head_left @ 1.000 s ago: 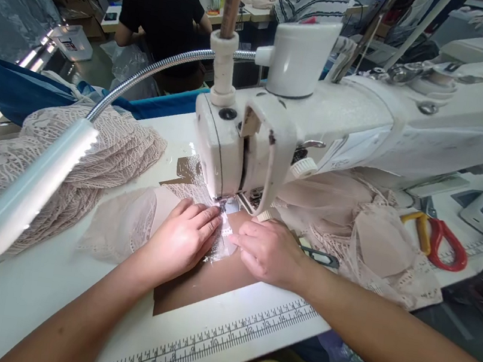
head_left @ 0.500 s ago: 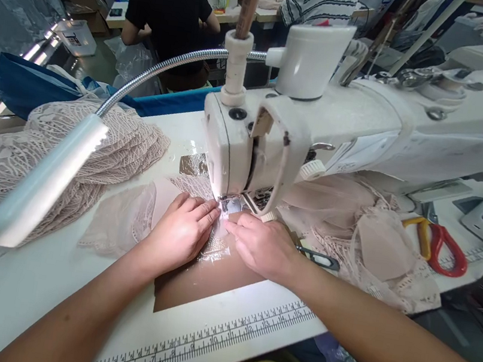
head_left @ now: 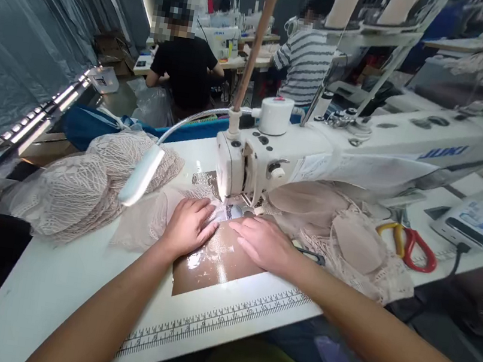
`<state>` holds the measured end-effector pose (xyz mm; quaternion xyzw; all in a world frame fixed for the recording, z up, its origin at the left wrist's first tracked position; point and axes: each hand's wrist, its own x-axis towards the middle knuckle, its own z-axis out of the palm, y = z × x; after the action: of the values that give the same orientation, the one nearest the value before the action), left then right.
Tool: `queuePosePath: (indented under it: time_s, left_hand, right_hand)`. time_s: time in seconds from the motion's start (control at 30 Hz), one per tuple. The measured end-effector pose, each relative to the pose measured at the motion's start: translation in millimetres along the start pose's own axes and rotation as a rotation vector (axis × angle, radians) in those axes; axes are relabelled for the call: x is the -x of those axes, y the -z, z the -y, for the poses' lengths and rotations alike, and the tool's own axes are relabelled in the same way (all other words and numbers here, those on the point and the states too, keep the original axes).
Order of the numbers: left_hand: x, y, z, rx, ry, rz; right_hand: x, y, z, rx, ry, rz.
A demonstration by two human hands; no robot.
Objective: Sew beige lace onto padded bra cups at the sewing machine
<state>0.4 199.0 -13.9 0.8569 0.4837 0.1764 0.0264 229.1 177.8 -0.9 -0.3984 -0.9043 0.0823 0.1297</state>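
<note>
- Lying palm down, the left hand (head_left: 189, 226) rests on the lace fabric (head_left: 158, 218), fingers together and spread flat rather than clenched.
- Most of this fabric lies to the left of that hand, spilling out past its wrist onto the white table (head_left: 70, 294); another part shows beyond the knuckles, and its inner edge reaches the needle area of the sewing machine (head_left: 230, 170).
- Near the needle, from the other side, comes the right hand (head_left: 263, 243), palm down with fingers slightly bent, over the shiny brown sheet (head_left: 214, 268); whether its fingertips pinch an edge of fabric cannot be told.
- Between the two hands is a narrow gap, with the brown sheet showing there and in front of them.
- Just beside the right wrist lies a dark thread snip (head_left: 312, 256), partly covered; past it are a heap of beige pieces (head_left: 358, 247) and red-and-yellow scissors (head_left: 411, 245).
- Well left of the left hand sits a stack of lace pieces (head_left: 71, 192), with a lit lamp (head_left: 141, 177) hanging in front of its right side.
</note>
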Motion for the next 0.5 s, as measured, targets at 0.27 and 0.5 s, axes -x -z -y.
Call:
queuePosePath:
  time_s: [0.27, 0.5]
  left_hand:
    - [4.8, 9.3, 15.6, 0.107, 0.171, -0.113]
    - [42.6, 33.1, -37.5, 0.468, -0.194, 0.277]
  right_hand:
    - [60.0, 31.6, 0.7, 0.325, -0.174, 0.104]
    - [69.0, 16.9, -14.9, 0.397, -0.176, 0.122]
